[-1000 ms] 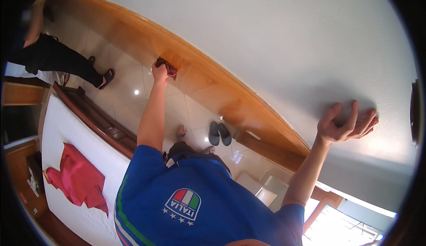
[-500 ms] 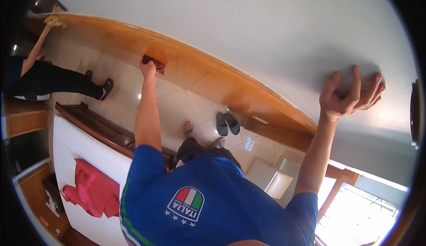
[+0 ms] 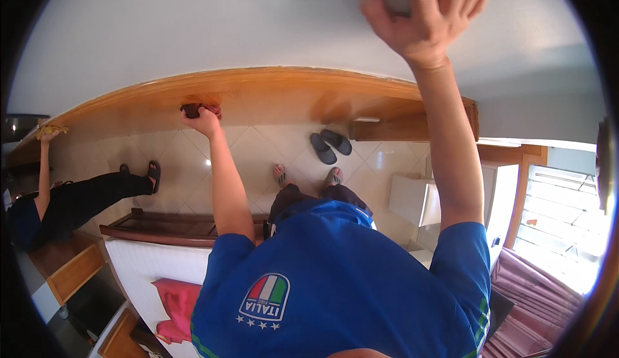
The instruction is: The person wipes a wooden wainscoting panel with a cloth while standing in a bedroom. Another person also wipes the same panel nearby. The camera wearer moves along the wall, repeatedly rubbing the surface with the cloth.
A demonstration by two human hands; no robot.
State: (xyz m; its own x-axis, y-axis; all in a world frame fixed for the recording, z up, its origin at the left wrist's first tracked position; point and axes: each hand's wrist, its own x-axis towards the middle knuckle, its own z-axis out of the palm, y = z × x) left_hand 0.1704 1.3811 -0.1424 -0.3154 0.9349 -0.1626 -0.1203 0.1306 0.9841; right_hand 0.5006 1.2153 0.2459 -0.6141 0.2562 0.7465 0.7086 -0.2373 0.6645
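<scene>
My left hand [image 3: 204,122] is closed on a dark red cloth [image 3: 191,109] and presses it against the glossy wooden panel [image 3: 277,93]. The panel runs across the view in front of me, below a pale wall [image 3: 225,19]. Its fingers are partly bunched into the cloth. My right hand [image 3: 429,19] is raised high, fingers spread, and appears to rest on that wall above the panel. Nothing shows in it, though its fingertips come close to the picture's upper edge.
A co-worker [image 3: 84,180] at the far left holds a yellow cloth [image 3: 51,129] at the panel. Black slippers [image 3: 332,146] lie on the tiled floor. Behind me are a white bed [image 3: 138,255] with a pink-red cloth [image 3: 177,306], a window [image 3: 561,216] and a purple curtain [image 3: 535,306].
The whole view has turned, so the panel now lies more level. My left hand keeps the dark red cloth on the panel. My right hand now appears higher and further left, still spread.
</scene>
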